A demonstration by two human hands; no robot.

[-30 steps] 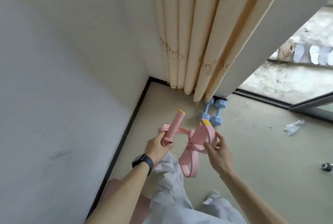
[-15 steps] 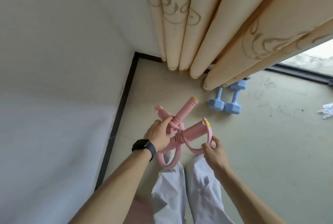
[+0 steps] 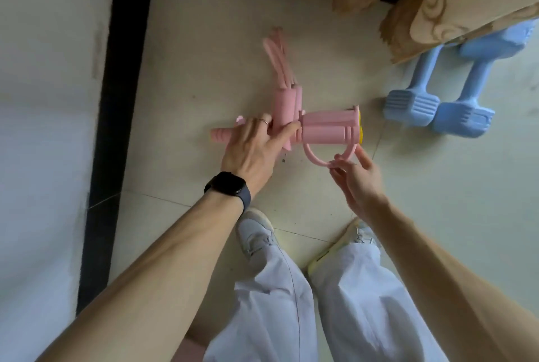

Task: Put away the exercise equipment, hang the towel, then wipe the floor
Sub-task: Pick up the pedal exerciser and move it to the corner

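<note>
Head camera looks straight down at my two hands over the tiled floor [image 3: 204,41]. My left hand [image 3: 253,151] lies on top of the folded pink resistance band [image 3: 323,128], fingers bent over the bundle where its foam handles cross; my thumb is hidden, so I cannot tell how far it wraps under. One handle end sticks out just left of my left fingers, a second foam roll runs away from them with the flat straps trailing beyond it, and the two yellow-capped handles point right from my index fingertip. My right hand [image 3: 357,181] is partly closed, thumb and fingertips pinching the thin pink loop that curves below those handles, just beside my left fingers. I cannot tell whether the band rests on the floor or sits slightly above it.

Well to the right of my right fingers, two blue dumbbells [image 3: 437,112] lie side by side, touching, their far ends under the curtain [image 3: 431,11] hem. Left of my left fingers run the black baseboard [image 3: 116,99] and the wall [image 3: 43,99]. A dark watch [image 3: 230,188] sits on my left wrist, and my shoes [image 3: 255,234] are below both hands.
</note>
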